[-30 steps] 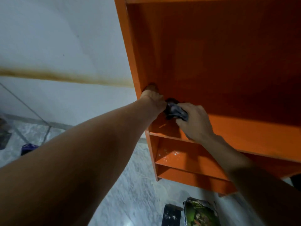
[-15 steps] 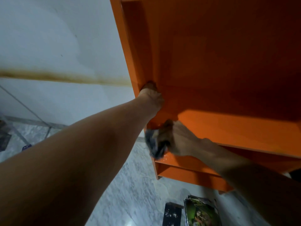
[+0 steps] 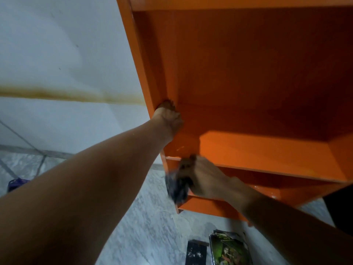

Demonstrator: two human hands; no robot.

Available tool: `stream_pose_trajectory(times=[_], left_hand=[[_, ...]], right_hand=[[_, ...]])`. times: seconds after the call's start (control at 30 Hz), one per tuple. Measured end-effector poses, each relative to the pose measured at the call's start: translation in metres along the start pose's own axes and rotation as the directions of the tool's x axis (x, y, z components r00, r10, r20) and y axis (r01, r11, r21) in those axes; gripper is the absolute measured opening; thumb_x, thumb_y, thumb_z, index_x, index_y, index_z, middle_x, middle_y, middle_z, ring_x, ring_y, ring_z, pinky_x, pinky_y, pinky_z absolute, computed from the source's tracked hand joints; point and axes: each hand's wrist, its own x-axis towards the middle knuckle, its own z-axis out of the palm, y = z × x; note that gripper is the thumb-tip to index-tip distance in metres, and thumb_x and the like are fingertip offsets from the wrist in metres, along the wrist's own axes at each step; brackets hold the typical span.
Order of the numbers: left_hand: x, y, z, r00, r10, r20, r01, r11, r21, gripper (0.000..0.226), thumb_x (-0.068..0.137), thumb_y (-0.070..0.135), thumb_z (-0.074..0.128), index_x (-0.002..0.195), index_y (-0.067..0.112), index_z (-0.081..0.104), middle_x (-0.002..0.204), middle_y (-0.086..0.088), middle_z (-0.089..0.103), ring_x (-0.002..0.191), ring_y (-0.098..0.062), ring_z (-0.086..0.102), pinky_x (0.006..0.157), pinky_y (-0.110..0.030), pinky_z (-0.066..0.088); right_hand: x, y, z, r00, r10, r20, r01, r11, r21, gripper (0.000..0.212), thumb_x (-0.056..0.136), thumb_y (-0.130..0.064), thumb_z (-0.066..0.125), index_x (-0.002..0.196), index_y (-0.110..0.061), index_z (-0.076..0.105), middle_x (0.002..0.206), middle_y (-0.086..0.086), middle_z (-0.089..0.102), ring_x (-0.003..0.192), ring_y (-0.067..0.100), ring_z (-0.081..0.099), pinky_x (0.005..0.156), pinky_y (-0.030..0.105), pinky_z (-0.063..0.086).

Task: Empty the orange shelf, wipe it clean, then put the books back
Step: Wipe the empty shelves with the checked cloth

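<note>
The orange shelf (image 3: 248,73) fills the upper right, and no books stand in its compartments. My left hand (image 3: 169,116) grips the front edge of its left side panel at the level of the upper board. My right hand (image 3: 198,175) holds a dark crumpled cloth (image 3: 177,188) in front of the shelf's left front corner, just below the upper board's front edge; both are blurred by motion. Books (image 3: 229,249) with a green cover lie on the floor below the shelf.
A white wall (image 3: 66,54) with a brown stain line stands left of the shelf. The floor (image 3: 149,217) is grey marbled tile. A black flat object (image 3: 196,253) lies beside the books. A blue object (image 3: 17,183) sits at far left on the floor.
My right hand has pulled the cloth off the upper board's left end, out and down past its front edge. My left hand has kept its grip on the side panel.
</note>
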Motion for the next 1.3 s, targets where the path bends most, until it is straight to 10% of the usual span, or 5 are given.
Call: stream_pose_trajectory(times=[0.23, 0.4, 0.8, 0.93, 1.3], left_hand=[[-0.006, 0.011, 0.0, 0.999, 0.03, -0.012, -0.031, 0.993, -0.118, 0.053, 0.09, 0.029, 0.066, 0.139, 0.02, 0.048, 0.146, -0.007, 0.047, 0.138, -0.033, 0.038, 0.118, -0.049, 0.022], [-0.009, 0.025, 0.018, 0.994, 0.02, -0.109, -0.029, 0.996, -0.088, 0.03, 0.098, 0.029, 0.055, 0.127, 0.022, 0.06, 0.13, -0.002, 0.063, 0.127, -0.027, 0.052, 0.113, -0.045, 0.031], [-0.019, 0.091, 0.015, 0.995, -0.096, 0.023, 0.098, 0.926, -0.364, 0.047, 0.098, 0.015, 0.048, 0.143, 0.001, 0.041, 0.146, -0.021, 0.045, 0.138, -0.036, 0.039, 0.117, -0.046, 0.028], [-0.007, 0.135, -0.016, 0.998, -0.056, -0.009, 0.044, 0.865, -0.5, 0.069, 0.1, 0.004, 0.044, 0.154, -0.004, 0.001, 0.162, -0.027, 0.003, 0.151, -0.038, 0.006, 0.122, -0.051, 0.016], [0.045, 0.225, -0.131, 0.982, -0.029, -0.189, -0.104, 0.749, -0.655, 0.064, 0.103, 0.002, 0.035, 0.153, -0.006, -0.003, 0.162, -0.026, -0.003, 0.151, -0.038, 0.002, 0.12, -0.048, 0.02]], right_hand=[[0.0, -0.014, -0.014, 0.819, 0.505, -0.273, -0.521, 0.854, 0.015, 0.053, 0.068, -0.018, 0.054, 0.118, -0.03, 0.067, 0.128, 0.005, 0.053, 0.114, 0.033, 0.045, 0.085, 0.045, 0.041], [0.009, -0.009, 0.023, 0.991, 0.129, -0.021, -0.129, 0.946, -0.298, 0.045, 0.09, -0.029, 0.043, 0.132, -0.039, 0.056, 0.152, 0.009, 0.039, 0.134, 0.051, 0.031, 0.099, 0.069, 0.029], [-0.074, 0.024, -0.011, 0.959, 0.261, 0.112, -0.187, 0.876, -0.445, 0.038, 0.1, -0.019, 0.047, 0.138, -0.021, 0.052, 0.164, 0.0, -0.008, 0.146, 0.043, 0.004, 0.112, 0.064, 0.019], [-0.122, 0.049, -0.023, 0.953, 0.293, 0.072, -0.23, 0.858, -0.459, 0.041, 0.098, -0.017, 0.048, 0.139, -0.024, 0.05, 0.164, -0.001, -0.005, 0.147, 0.041, 0.005, 0.113, 0.062, 0.017], [-0.254, 0.117, -0.043, 0.898, 0.409, -0.161, -0.437, 0.792, -0.426, 0.038, 0.058, -0.005, 0.081, 0.09, -0.025, 0.077, 0.143, 0.003, 0.052, 0.118, 0.041, 0.055, 0.086, 0.056, 0.048]])
